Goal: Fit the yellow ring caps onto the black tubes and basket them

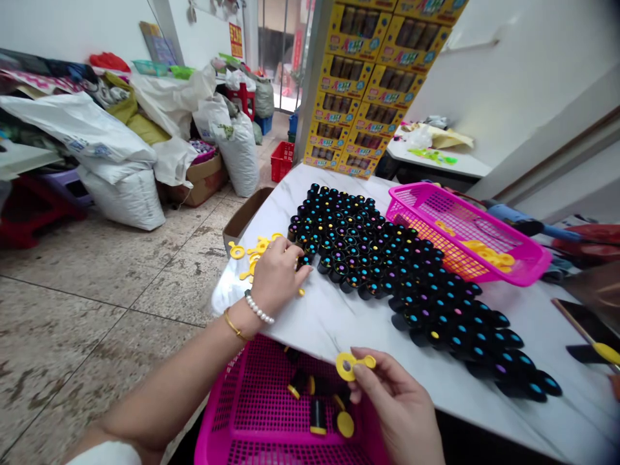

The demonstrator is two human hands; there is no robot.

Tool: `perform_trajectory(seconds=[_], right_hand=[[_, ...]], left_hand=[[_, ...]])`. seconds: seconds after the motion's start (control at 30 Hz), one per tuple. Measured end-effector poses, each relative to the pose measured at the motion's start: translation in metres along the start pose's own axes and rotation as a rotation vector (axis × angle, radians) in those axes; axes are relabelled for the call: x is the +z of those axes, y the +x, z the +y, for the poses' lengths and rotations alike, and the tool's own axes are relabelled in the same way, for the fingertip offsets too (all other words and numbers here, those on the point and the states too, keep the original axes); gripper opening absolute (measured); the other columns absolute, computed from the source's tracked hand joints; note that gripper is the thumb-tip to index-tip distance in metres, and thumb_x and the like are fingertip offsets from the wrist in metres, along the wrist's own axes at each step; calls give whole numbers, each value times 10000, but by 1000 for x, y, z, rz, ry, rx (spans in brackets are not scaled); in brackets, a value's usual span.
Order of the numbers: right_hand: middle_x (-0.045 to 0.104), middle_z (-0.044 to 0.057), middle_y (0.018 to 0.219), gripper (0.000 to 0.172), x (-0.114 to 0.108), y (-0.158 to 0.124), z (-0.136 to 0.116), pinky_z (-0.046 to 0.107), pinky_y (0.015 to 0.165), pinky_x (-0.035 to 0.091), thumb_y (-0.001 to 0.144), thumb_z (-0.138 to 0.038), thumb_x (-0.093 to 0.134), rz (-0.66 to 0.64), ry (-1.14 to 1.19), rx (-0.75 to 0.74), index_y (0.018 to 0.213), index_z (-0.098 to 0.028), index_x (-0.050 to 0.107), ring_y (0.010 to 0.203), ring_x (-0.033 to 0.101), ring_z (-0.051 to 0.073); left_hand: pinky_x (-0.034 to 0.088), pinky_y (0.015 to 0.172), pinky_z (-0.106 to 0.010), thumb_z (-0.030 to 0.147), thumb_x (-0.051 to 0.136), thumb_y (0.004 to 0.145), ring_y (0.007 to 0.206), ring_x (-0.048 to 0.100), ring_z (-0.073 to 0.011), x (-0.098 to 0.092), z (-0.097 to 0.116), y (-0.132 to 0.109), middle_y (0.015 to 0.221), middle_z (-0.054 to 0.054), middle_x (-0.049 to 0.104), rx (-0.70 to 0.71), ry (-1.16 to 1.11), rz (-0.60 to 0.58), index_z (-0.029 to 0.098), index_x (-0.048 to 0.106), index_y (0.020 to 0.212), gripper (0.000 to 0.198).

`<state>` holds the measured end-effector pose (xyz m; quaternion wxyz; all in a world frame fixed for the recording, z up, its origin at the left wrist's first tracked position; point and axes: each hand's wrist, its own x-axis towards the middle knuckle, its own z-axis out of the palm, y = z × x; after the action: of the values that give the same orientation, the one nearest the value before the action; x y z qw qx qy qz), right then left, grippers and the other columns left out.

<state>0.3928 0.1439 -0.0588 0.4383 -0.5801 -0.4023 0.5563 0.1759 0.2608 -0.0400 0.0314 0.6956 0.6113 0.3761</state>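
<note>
In my right hand [394, 403], held over the lower basket, is a yellow plastic ring piece [345, 366] with a smaller round tab, pinched between thumb and fingers. My left hand [278, 274] reaches to the near left end of a block of small black cylinders [358, 239] with coloured dots on top. Its thumb and forefinger close around a black cylinder [303, 259] there; the other fingers are partly hidden. Beside that hand lies a loose pile of yellow ring pieces [252, 261]. Below the table edge, a magenta basket [220, 407] holds several black cylinders with yellow ends [318, 416].
A second pink basket [527, 261] with yellow pieces stands behind the cylinders on the white marbled table [310, 323]. Yellow boxes [363, 84] are stacked at the back. White sacks [121, 194] and a cardboard box [242, 216] stand on the floor at left.
</note>
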Motion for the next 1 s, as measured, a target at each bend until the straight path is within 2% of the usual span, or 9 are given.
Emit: perform_trajectory(seconds=[0.07, 0.23, 0.37, 0.43, 0.57, 0.67, 0.83, 0.9, 1.0], right_hand=[[653, 22, 662, 292, -2, -1, -7, 240, 526, 495, 682, -393, 781, 20, -13, -18, 891, -199, 720, 542, 583, 144], [661, 7, 682, 207, -7, 12, -26, 221, 565, 493, 726, -335, 761, -25, -30, -102, 889, -215, 718, 572, 592, 126], [667, 16, 687, 237, 1, 33, -34, 234, 518, 482, 720, -334, 761, -81, 13, -80, 909, -196, 731, 547, 577, 125], [636, -2, 607, 263, 7, 42, -38, 217, 457, 434, 706, -345, 766, -80, -46, -78, 913, -185, 741, 477, 523, 103], [561, -34, 496, 241, 12, 51, -38, 192, 361, 312, 693, -362, 762, -4, -177, -119, 849, -179, 750, 400, 432, 82], [588, -27, 501, 213, 11, 52, -35, 193, 388, 375, 709, -352, 753, -17, -142, -86, 821, -172, 733, 407, 484, 90], [658, 5, 617, 211, 12, 52, -32, 204, 486, 486, 707, -339, 763, -40, -71, -61, 786, -153, 700, 477, 578, 100], [665, 10, 637, 217, 13, 53, -32, 207, 488, 490, 708, -345, 761, -67, -56, -53, 775, -153, 685, 482, 582, 102], [659, 10, 640, 215, 13, 53, -33, 215, 496, 486, 724, -351, 747, -106, -30, -64, 779, -157, 671, 493, 577, 106]], left_hand=[[450, 834, -370, 250, 644, 787, 914, 537, -216, -3, 9, -12, 953, -66, 573, 33, -53, -47, 157, 606, 916, 164], [484, 748, -311, 218, 628, 806, 780, 574, -166, -2, 36, -51, 892, -29, 620, 48, -311, -297, 167, 564, 995, 206], [484, 857, -340, 207, 588, 849, 941, 596, -194, 6, 44, -71, 1050, -76, 640, 96, -389, -331, 165, 528, 1163, 323], [479, 872, -349, 205, 567, 864, 966, 589, -200, 9, 44, -73, 1042, -71, 641, 114, -399, -362, 185, 559, 1146, 283], [484, 791, -314, 226, 608, 834, 875, 578, -187, 9, 43, -68, 940, -49, 616, 75, -402, -385, 191, 617, 1035, 204], [469, 753, -294, 223, 621, 817, 842, 565, -181, 8, 45, -67, 895, -42, 598, 62, -382, -393, 178, 621, 1025, 213], [437, 703, -279, 227, 603, 824, 787, 560, -170, 2, 48, -65, 849, -37, 605, 46, -375, -425, 168, 637, 1007, 195], [424, 658, -258, 233, 597, 827, 722, 561, -148, -2, 49, -61, 811, -23, 622, 25, -445, -480, 172, 647, 997, 187], [390, 560, -224, 334, 560, 868, 593, 545, -113, -8, 51, -55, 701, 1, 630, -76, -579, -577, 169, 667, 959, 216]])
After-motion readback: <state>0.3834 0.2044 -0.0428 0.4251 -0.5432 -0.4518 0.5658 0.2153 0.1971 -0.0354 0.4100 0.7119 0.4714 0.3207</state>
